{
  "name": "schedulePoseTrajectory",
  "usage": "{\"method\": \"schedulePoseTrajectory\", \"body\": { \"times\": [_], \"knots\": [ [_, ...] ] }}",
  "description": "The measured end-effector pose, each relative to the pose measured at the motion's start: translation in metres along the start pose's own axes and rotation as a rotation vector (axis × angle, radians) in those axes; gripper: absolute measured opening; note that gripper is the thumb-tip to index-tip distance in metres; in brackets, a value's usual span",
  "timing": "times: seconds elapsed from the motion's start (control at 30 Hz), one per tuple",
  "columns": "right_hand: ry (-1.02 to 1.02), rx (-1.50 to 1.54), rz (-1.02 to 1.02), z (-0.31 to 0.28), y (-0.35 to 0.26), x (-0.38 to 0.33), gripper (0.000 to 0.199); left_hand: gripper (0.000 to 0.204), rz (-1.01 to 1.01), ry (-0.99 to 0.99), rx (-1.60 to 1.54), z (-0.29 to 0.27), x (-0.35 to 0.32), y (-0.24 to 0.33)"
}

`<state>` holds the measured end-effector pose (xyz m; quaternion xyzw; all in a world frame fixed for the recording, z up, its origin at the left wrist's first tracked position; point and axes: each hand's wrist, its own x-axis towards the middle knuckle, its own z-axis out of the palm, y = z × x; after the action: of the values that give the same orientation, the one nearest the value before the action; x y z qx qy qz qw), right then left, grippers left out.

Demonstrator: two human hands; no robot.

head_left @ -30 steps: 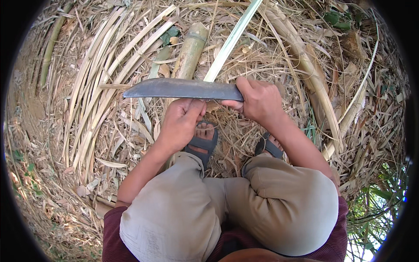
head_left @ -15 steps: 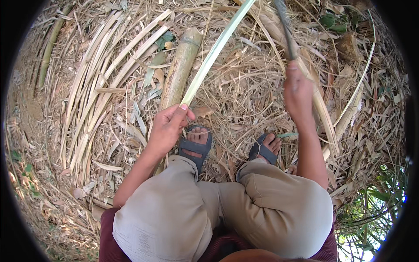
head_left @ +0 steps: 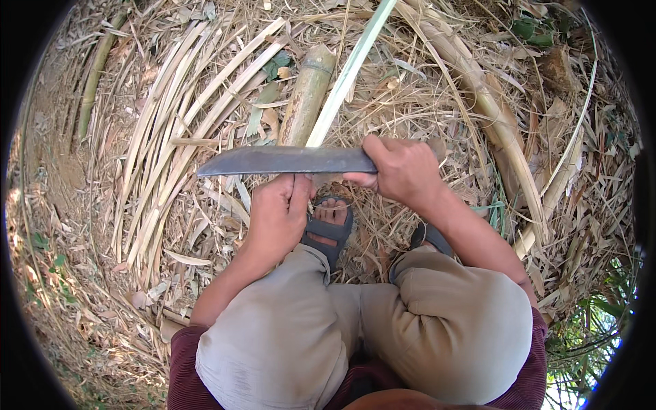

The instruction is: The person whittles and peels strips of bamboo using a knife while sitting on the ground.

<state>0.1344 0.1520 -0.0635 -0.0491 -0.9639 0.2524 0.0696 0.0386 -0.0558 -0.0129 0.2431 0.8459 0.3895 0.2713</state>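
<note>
My right hand (head_left: 410,167) is closed round the handle of a machete (head_left: 287,160), whose dark blade lies level and points left. The blade crosses over the near end of a long pale green bamboo strip (head_left: 352,72). Just below the blade, my left hand (head_left: 280,208) pinches that end of the strip; the blade hides the exact contact with the thumb and fingertips. From there the strip runs up and away to the far edge of the view. Behind the blade, a thick bamboo pole (head_left: 305,96) lies on the ground, partly covered by it.
Several split bamboo strips (head_left: 160,147) lie in a bundle at the left. A long split bamboo length (head_left: 495,113) lies at the right. Dry leaves and shavings cover the ground round my sandalled feet (head_left: 331,225). A green pole (head_left: 96,78) lies at the far left.
My right hand has brought the machete down and left, from pointing away to lying level across the strip. My left hand still pinches the strip. The view has shifted slightly.
</note>
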Motion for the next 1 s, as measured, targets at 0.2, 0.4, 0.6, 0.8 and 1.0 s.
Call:
{"method": "schedulePoseTrajectory", "body": {
  "times": [0.2, 0.4, 0.6, 0.8, 1.0],
  "knots": [
    [-0.042, -0.413, 0.492, -0.035, 0.184, 0.011, 0.043, 0.039, -0.211, -0.149, -0.008, -0.014, -0.017, 0.01],
    [0.461, 0.679, 1.092, -0.06, 0.137, -0.012, 0.064, 0.044, -0.158, 0.024, 0.003, -0.014, 0.024, 0.0],
    [0.226, 0.549, 0.706, -0.01, 0.066, -0.029, 0.053, 0.042, -0.295, -0.024, -0.222, 0.0, 0.051, -0.02],
    [-0.071, 0.281, 0.421, 0.0, 0.022, -0.027, 0.051, 0.024, -0.475, -0.104, -0.471, 0.002, 0.051, -0.008],
    [-0.14, 0.079, 0.194, 0.02, 0.001, -0.021, 0.056, 0.019, -0.407, -0.094, -0.436, 0.012, 0.049, -0.026]
  ]
}}
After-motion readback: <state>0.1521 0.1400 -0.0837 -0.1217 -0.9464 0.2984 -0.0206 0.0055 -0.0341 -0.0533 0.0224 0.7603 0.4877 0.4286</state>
